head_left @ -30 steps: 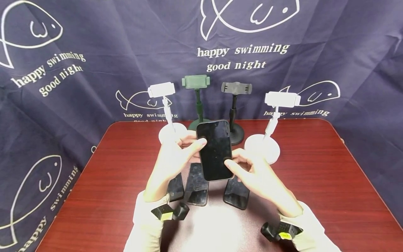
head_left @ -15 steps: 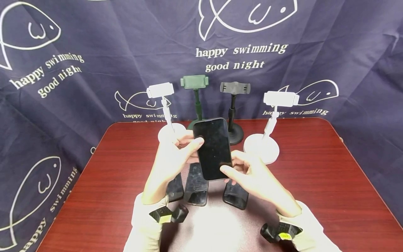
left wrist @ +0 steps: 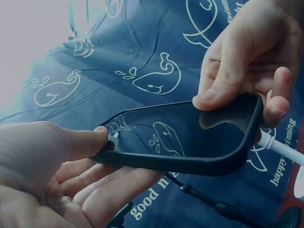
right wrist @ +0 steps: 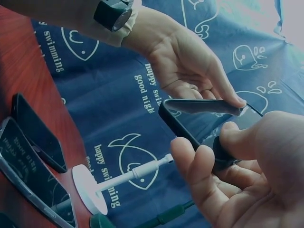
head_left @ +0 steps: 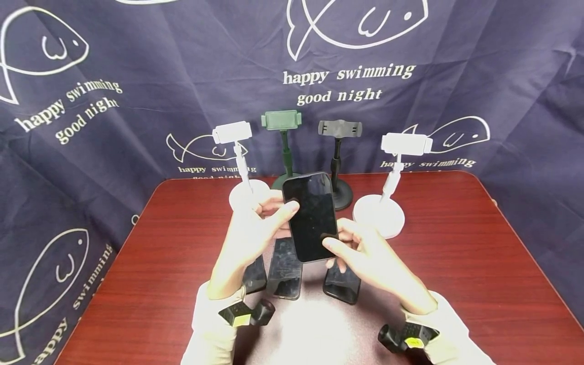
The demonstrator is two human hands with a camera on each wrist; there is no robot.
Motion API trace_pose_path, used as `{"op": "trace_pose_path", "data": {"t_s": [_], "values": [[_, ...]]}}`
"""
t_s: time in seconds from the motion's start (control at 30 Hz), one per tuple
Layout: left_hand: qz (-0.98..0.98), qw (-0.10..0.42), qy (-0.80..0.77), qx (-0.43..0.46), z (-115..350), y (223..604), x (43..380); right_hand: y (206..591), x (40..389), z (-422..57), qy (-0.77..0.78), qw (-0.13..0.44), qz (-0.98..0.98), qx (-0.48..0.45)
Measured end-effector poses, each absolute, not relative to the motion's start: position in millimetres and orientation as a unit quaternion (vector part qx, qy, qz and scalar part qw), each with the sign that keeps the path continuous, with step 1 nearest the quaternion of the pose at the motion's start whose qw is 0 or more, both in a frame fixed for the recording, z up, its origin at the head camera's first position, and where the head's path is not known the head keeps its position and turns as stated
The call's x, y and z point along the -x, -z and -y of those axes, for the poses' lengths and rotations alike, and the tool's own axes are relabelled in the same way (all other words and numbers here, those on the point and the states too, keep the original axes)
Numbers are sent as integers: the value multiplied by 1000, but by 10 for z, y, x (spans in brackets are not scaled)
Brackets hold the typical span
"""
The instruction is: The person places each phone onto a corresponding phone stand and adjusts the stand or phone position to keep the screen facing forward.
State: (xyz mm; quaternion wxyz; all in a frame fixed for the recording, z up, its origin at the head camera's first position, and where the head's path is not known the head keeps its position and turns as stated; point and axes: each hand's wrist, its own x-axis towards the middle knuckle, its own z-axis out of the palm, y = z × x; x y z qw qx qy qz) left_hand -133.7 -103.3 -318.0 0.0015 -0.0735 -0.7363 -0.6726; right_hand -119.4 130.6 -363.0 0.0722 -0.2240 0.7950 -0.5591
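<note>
Between both hands a black smartphone point(head_left: 312, 215) is held up above the table, its dark screen facing me. My left hand point(head_left: 255, 228) pinches its left edge, thumb on the screen and fingers behind. At the lower right corner my right hand point(head_left: 365, 251) grips it, the thumb point(right wrist: 237, 140) lying on the glass and fingers underneath. In the left wrist view the phone's dark frame point(left wrist: 209, 164) shows side-on, with glare on the screen. Beneath the hands lie more phones: one on the left point(head_left: 255, 274), one in the middle point(head_left: 285, 276), one on the right point(head_left: 342, 284), each partly covered.
Behind the hands stand a white phone stand point(head_left: 243, 165), a green phone stand point(head_left: 286, 149), a black phone stand point(head_left: 336, 162) and another white phone stand point(head_left: 393, 180) to the right. They rise from a red-brown table point(head_left: 465, 253). A blue printed cloth point(head_left: 255, 56) hangs behind.
The phone tilts slightly and shifts a little left, then back right. My right thumb slides slightly on the lower screen. Both hands keep their hold.
</note>
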Motion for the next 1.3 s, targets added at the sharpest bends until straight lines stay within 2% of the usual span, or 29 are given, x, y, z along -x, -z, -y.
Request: {"op": "trace_pose_path", "data": {"t_s": [0.73,0.97,1.17,1.3], "values": [[758,-10,647,75,927,3223,1336,3577,1197,-1351,572,6,-801,175],[742,-25,663,96,900,3248,1365,3585,1242,-1370,569,-44,-800,184],[723,-23,676,140,817,3327,1415,3606,1301,-1426,576,-105,-789,183],[733,-20,660,163,733,3402,1451,3590,1354,-1492,572,-124,-794,161]]}}
